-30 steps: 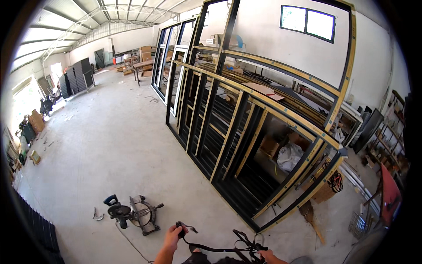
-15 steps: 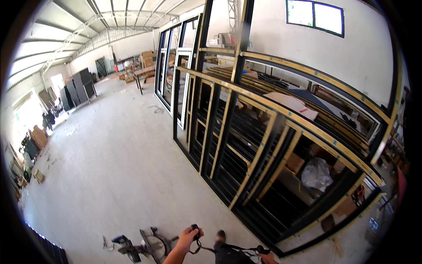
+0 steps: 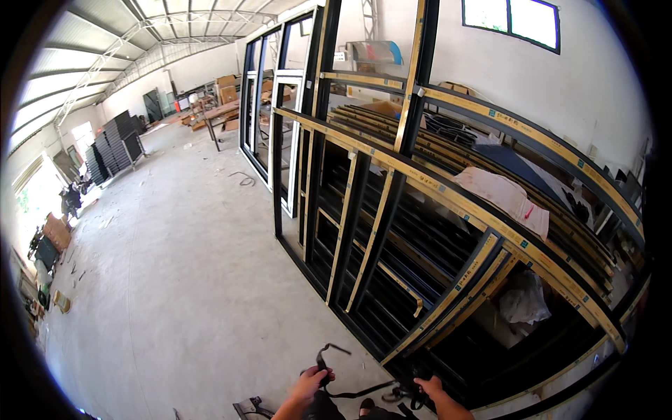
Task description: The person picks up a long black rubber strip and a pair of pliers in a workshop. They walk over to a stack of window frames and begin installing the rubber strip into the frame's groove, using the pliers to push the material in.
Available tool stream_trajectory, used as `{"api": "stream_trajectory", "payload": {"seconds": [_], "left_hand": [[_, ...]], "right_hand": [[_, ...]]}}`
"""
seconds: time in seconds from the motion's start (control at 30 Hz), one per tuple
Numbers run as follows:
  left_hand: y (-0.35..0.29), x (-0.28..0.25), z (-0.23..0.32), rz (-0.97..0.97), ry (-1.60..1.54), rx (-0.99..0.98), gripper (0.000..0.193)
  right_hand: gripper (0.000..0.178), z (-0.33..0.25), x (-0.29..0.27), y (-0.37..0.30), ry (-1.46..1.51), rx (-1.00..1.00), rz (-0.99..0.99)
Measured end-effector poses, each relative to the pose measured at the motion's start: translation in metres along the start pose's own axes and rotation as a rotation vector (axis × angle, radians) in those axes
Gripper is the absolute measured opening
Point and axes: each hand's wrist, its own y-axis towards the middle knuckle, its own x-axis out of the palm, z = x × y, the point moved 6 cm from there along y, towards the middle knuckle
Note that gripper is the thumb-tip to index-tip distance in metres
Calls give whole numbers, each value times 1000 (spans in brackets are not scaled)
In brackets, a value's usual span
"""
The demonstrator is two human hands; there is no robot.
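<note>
At the bottom edge, my left hand [image 3: 308, 385] is closed around one end of a black strap [image 3: 358, 393], and a loose tail of it curls up above the fingers. The strap runs across in front of my body to my right hand [image 3: 430, 386], whose fingers are closed on its other, bunched part. Dark pieces hang below that hand, too small to make out. Just beyond my right hand stand black window frames [image 3: 364, 234] edged with yellow printed tape.
Behind the frames lie stacked taped bars [image 3: 381, 129], a pinkish-white sheet [image 3: 504, 196] and a crumpled plastic bag [image 3: 523, 301]. White-edged frames [image 3: 290, 143] stand farther along. Concrete floor [image 3: 175, 280] stretches left, with a tool [image 3: 252, 407] partly showing near my left forearm.
My view has moved forward along the frames, and the floor tool has slid mostly out of sight. My right hand has come further into view, with the strap stretched between both hands.
</note>
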Motion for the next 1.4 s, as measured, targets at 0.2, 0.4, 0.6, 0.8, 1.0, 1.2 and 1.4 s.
{"api": "stream_trajectory", "payload": {"seconds": [0.2,0.4,0.6,0.8,1.0,1.2,1.4], "left_hand": [[98,33,67,-285,185,-119,24],[179,27,131,-472,304,-95,21],[254,-7,128,-492,251,-226,19],[242,11,127,-598,409,-362,21],[216,21,87,-740,490,-456,18],[190,39,65,-762,493,-457,15],[136,79,24,-816,672,-426,18]], "right_hand": [[28,28,30,25,270,-79,48],[58,53,47,-35,35,-122,373],[29,30,71,-110,412,99,584],[32,-13,101,-201,369,254,767],[34,7,109,-234,451,290,820],[36,31,92,-224,353,270,807],[44,81,69,-215,129,180,874]]}}
